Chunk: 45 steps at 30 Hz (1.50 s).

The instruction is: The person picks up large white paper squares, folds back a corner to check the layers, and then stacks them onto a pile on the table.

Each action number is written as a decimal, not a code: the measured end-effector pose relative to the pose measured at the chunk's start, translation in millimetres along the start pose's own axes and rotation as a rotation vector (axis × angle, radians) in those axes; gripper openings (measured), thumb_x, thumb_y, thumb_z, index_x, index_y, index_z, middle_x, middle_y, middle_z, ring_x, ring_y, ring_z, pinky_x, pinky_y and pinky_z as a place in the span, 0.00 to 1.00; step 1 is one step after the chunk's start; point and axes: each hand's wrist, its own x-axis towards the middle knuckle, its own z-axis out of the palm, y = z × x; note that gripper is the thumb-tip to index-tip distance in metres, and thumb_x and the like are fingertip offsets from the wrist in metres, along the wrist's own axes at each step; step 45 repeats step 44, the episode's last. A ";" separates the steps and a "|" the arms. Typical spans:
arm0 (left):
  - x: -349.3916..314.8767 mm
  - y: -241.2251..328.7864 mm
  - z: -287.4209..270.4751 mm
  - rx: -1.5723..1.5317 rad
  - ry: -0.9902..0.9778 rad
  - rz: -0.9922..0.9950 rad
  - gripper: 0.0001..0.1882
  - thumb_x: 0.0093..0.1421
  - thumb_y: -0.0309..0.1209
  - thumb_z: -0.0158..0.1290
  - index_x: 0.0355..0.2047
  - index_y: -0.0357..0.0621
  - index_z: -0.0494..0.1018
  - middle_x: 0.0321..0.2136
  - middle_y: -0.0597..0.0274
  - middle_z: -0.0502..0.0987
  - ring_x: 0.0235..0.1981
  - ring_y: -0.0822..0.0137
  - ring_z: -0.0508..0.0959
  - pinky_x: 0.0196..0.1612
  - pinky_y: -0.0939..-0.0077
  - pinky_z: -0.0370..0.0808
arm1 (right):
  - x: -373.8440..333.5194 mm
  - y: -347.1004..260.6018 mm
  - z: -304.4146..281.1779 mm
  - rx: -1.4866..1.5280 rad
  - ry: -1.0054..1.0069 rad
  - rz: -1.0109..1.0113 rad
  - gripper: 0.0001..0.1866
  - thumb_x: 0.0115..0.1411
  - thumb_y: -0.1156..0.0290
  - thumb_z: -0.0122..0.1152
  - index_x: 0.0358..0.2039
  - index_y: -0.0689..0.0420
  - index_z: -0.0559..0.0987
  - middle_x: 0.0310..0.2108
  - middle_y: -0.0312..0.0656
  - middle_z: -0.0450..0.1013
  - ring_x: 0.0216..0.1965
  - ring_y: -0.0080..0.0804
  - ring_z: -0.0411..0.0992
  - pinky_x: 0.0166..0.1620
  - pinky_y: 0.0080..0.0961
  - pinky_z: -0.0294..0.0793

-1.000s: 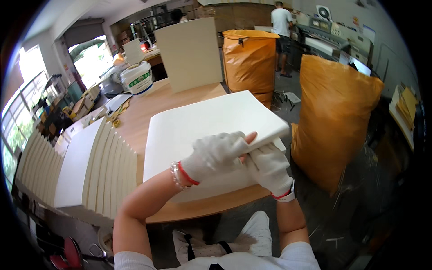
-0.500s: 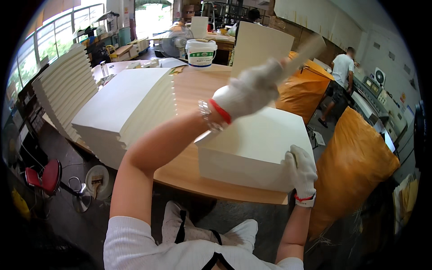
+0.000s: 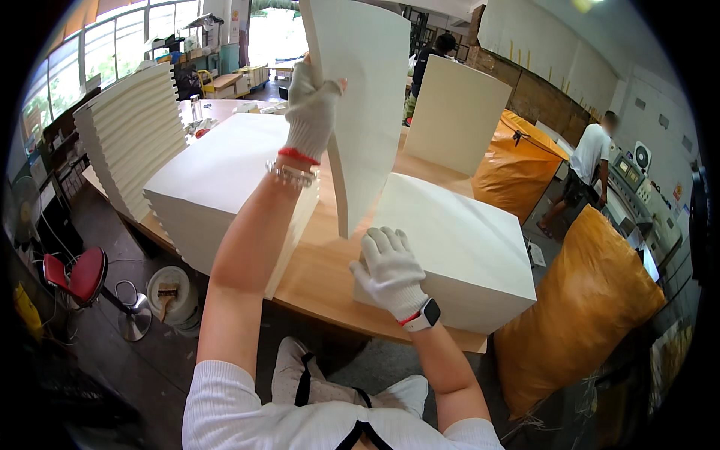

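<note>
A thick, bending sheaf of white paper stands upright in my gloved left hand, whose fingers are closed round its left edge. Its lower corner hangs over the wooden tabletop between two paper stacks. My right hand, also in a white knit glove, is open with its fingers lying on the near left corner of the right paper stack. To the left is another broad stack of white paper, with wavy layered sides. Behind the right stack, a further cream paper stack stands on end.
A tall ridged paper stack rises at the table's left end. Orange sacks bulge by the right side. On the floor at left are a red stool and a bucket with a brush. Another person works at a machine.
My left hand has swung the paper sheaf from the right over to the left and raised it upright. My right hand has moved from the stack's right side to its near left corner.
</note>
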 end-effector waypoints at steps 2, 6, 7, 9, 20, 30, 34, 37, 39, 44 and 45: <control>16.0 8.1 2.5 0.001 0.025 -0.057 0.26 0.60 0.19 0.57 0.59 0.35 0.66 0.39 0.58 0.79 0.37 0.72 0.80 0.41 0.78 0.81 | 3.2 0.2 -2.5 0.018 -0.005 0.001 0.22 0.52 0.63 0.71 0.42 0.61 0.74 0.47 0.50 0.73 0.52 0.52 0.71 0.60 0.47 0.68; 2.0 40.9 5.9 0.027 0.052 0.127 0.25 0.62 0.20 0.54 0.61 0.39 0.67 0.39 0.57 0.80 0.35 0.73 0.81 0.35 0.82 0.81 | 1.8 1.8 -3.9 0.141 -0.059 0.110 0.32 0.56 0.60 0.70 0.55 0.65 0.70 0.55 0.55 0.70 0.58 0.54 0.68 0.63 0.49 0.66; -9.2 53.3 11.8 0.057 0.045 0.146 0.26 0.61 0.19 0.53 0.61 0.40 0.67 0.39 0.57 0.80 0.34 0.74 0.81 0.34 0.82 0.81 | 1.8 0.6 -6.4 0.238 -0.011 0.188 0.35 0.58 0.59 0.69 0.59 0.66 0.67 0.57 0.56 0.68 0.61 0.54 0.67 0.65 0.49 0.64; -26.6 69.7 17.9 0.110 0.019 0.254 0.31 0.57 0.16 0.53 0.62 0.41 0.68 0.43 0.54 0.82 0.37 0.73 0.82 0.36 0.78 0.83 | 20.1 -9.9 -7.1 0.455 0.152 0.239 0.41 0.61 0.57 0.67 0.66 0.68 0.61 0.62 0.58 0.66 0.64 0.54 0.64 0.67 0.49 0.63; -28.1 98.4 71.5 0.974 0.103 1.185 0.27 0.55 0.30 0.63 0.56 0.45 0.73 0.54 0.47 0.78 0.53 0.41 0.79 0.47 0.53 0.82 | 111.6 -3.0 83.3 2.268 0.202 0.079 0.24 0.74 0.55 0.49 0.64 0.54 0.65 0.57 0.39 0.71 0.56 0.33 0.71 0.59 0.35 0.72; 32.4 73.1 -188.5 1.123 -0.383 0.097 0.23 0.65 0.38 0.54 0.59 0.47 0.74 0.56 0.49 0.78 0.55 0.51 0.79 0.58 0.60 0.75 | 198.5 -62.8 70.8 1.791 -0.290 0.695 0.25 0.65 0.68 0.64 0.56 0.68 0.65 0.47 0.49 0.75 0.42 0.39 0.81 0.41 0.30 0.88; 13.4 116.3 -325.4 1.608 -0.108 -0.333 0.22 0.63 0.35 0.50 0.58 0.50 0.73 0.48 0.44 0.81 0.48 0.52 0.81 0.52 0.63 0.76 | 216.8 -105.6 24.2 0.915 -0.405 0.626 0.29 0.66 0.55 0.63 0.53 0.70 0.71 0.37 0.52 0.80 0.35 0.32 0.82 0.34 0.24 0.81; 4.4 83.6 -380.6 1.167 -0.231 -0.428 0.24 0.68 0.40 0.52 0.62 0.45 0.72 0.44 0.61 0.79 0.42 0.70 0.76 0.50 0.74 0.74 | 191.4 -86.7 23.1 0.605 -0.306 0.196 0.34 0.66 0.42 0.57 0.49 0.67 0.77 0.33 0.55 0.80 0.33 0.40 0.82 0.33 0.33 0.79; -1.4 77.7 -400.9 0.898 -0.272 -0.539 0.28 0.70 0.44 0.54 0.65 0.43 0.69 0.48 0.72 0.75 0.46 0.77 0.72 0.51 0.80 0.71 | 183.6 -101.0 10.6 0.479 -0.334 0.041 0.32 0.64 0.41 0.59 0.46 0.63 0.78 0.32 0.56 0.80 0.33 0.48 0.81 0.35 0.41 0.79; -10.7 74.5 -426.1 0.780 -0.342 -0.523 0.31 0.67 0.40 0.59 0.68 0.46 0.67 0.54 0.70 0.73 0.49 0.77 0.71 0.55 0.82 0.69 | 175.6 -126.4 12.5 0.219 -0.283 -0.048 0.30 0.62 0.42 0.61 0.40 0.61 0.76 0.31 0.54 0.79 0.34 0.51 0.81 0.38 0.48 0.79; -10.7 74.5 -426.1 0.780 -0.342 -0.523 0.31 0.67 0.40 0.59 0.68 0.46 0.67 0.54 0.70 0.73 0.49 0.77 0.71 0.55 0.82 0.69 | 175.6 -126.4 12.5 0.219 -0.283 -0.048 0.30 0.62 0.42 0.61 0.40 0.61 0.76 0.31 0.54 0.79 0.34 0.51 0.81 0.38 0.48 0.79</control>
